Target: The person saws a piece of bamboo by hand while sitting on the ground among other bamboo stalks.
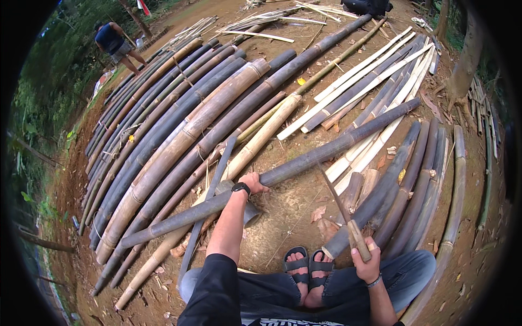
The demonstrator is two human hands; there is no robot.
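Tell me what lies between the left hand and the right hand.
In the head view, dirt, dry leaves and a dark bamboo pole's near end lie between the left hand and the right hand.

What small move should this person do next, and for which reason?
Perhaps lay the blade across the dark bamboo pole, right of the left hand: that hand grips the pole, the right hand holds the blade's wooden handle, and the blade's far end is close to the pole.
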